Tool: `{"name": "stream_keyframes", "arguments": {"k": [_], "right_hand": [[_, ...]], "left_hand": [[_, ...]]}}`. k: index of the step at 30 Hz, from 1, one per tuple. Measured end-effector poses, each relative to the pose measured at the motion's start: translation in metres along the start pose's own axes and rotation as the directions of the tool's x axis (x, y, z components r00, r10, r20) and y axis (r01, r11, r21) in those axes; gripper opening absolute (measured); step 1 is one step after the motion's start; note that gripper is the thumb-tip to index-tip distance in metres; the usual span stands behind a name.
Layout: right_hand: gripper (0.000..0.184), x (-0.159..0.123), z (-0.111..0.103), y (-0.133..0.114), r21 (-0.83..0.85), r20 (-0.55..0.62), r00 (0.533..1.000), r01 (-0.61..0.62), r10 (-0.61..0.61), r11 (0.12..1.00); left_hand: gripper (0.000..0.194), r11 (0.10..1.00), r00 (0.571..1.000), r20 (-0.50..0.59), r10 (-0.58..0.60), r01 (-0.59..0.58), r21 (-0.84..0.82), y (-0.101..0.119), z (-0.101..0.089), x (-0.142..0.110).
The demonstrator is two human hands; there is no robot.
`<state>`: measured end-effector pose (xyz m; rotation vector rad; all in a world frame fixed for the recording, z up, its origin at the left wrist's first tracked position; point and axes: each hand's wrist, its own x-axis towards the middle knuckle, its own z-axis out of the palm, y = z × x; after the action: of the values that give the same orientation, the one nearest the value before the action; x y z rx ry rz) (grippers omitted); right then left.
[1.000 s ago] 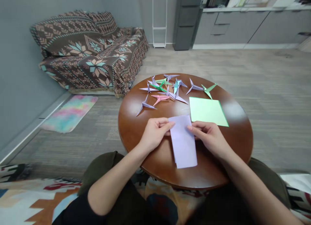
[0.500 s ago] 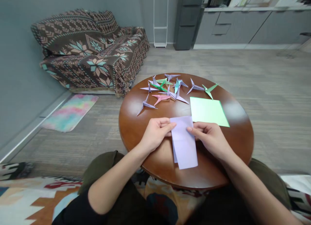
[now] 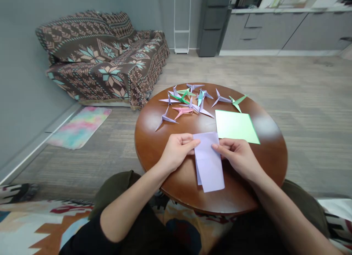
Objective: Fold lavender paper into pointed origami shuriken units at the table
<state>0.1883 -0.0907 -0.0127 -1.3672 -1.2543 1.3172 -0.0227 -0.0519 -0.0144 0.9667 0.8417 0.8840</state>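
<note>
A lilac sheet of paper (image 3: 209, 163), folded in half into a long rectangle, lies on the round brown wooden table (image 3: 154, 137) in front of me. My left hand (image 3: 176, 150) pinches its upper left edge with closed fingers. My right hand (image 3: 239, 156) pinches the upper right edge the same way. A flat light green square sheet (image 3: 235, 126) lies just beyond my right hand. Several folded paper cranes (image 3: 189, 101) in lilac, green, pink and teal are spread over the far part of the table.
A sofa under a brown patterned throw (image 3: 104, 60) stands at the far left, with a pastel mat (image 3: 79, 126) on the floor before it. Grey cabinets (image 3: 275, 31) and a white rack (image 3: 181, 24) line the back wall. A patterned rug (image 3: 33, 225) lies under my legs.
Almost nothing differs. Both hands keep their pinch on the lilac paper, which sits a touch lower and to the right in the picture than a second ago.
</note>
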Motion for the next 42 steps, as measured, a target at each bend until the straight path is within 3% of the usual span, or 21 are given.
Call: {"name": "stream_keyframes", "arguments": {"k": [14, 18, 21, 23, 24, 26, 28, 31, 34, 38, 42], "right_hand": [[0.040, 0.000, 0.000, 0.001, -0.021, -0.019, 1.000, 0.011, -0.012, 1.000], [0.034, -0.001, 0.002, 0.000, 0.050, 0.051, 0.998, -0.034, 0.031, 0.998], [0.037, -0.001, 0.005, 0.001, 0.060, 0.090, 0.994, -0.066, 0.061, 0.996], [0.039, -0.001, 0.006, 0.001, 0.020, 0.067, 0.995, -0.074, 0.072, 0.997], [0.040, 0.000, 0.006, 0.001, -0.004, 0.052, 0.996, -0.075, 0.076, 0.997], [0.042, 0.001, 0.004, 0.001, -0.057, 0.023, 0.997, -0.078, 0.080, 0.995], [0.046, 0.002, 0.002, 0.000, -0.116, -0.008, 0.997, -0.073, 0.073, 0.991], [0.058, 0.004, 0.000, 0.002, -0.200, -0.049, 0.998, -0.040, 0.030, 0.979], [0.063, 0.007, -0.001, 0.004, -0.287, -0.070, 0.997, -0.006, -0.014, 0.958], [0.060, 0.009, -0.002, 0.006, -0.385, -0.076, 0.995, 0.031, -0.065, 0.922], [0.056, 0.009, -0.008, 0.005, -0.441, -0.024, 0.997, 0.052, -0.070, 0.896]], "left_hand": [[0.035, 0.999, 1.000, -0.020, 0.012, -0.011, 0.052, -0.001, -0.001, 0.000], [0.033, 0.998, 0.998, -0.042, 0.053, -0.051, 0.046, -0.003, -0.003, 0.003], [0.028, 0.975, 0.991, -0.059, 0.117, -0.104, 0.198, -0.006, -0.006, 0.004], [0.022, 0.883, 0.977, -0.068, 0.202, -0.151, 0.445, -0.006, -0.007, 0.004], [0.020, 0.796, 0.959, -0.076, 0.274, -0.181, 0.578, -0.005, -0.007, 0.003], [0.027, 0.579, 0.890, -0.064, 0.451, -0.237, 0.780, -0.001, -0.007, 0.000], [0.026, 0.383, 0.820, 0.029, 0.571, -0.297, 0.875, 0.003, -0.007, -0.003], [0.016, 0.212, 0.834, 0.276, 0.478, -0.414, 0.885, 0.004, -0.008, -0.004], [0.030, 0.090, 0.859, 0.421, 0.292, -0.462, 0.882, 0.001, -0.008, -0.005], [0.039, -0.044, 0.876, 0.421, 0.235, -0.423, 0.905, -0.002, -0.006, -0.007], [0.053, -0.076, 0.885, 0.397, 0.243, -0.391, 0.917, -0.001, -0.005, -0.008]]}}
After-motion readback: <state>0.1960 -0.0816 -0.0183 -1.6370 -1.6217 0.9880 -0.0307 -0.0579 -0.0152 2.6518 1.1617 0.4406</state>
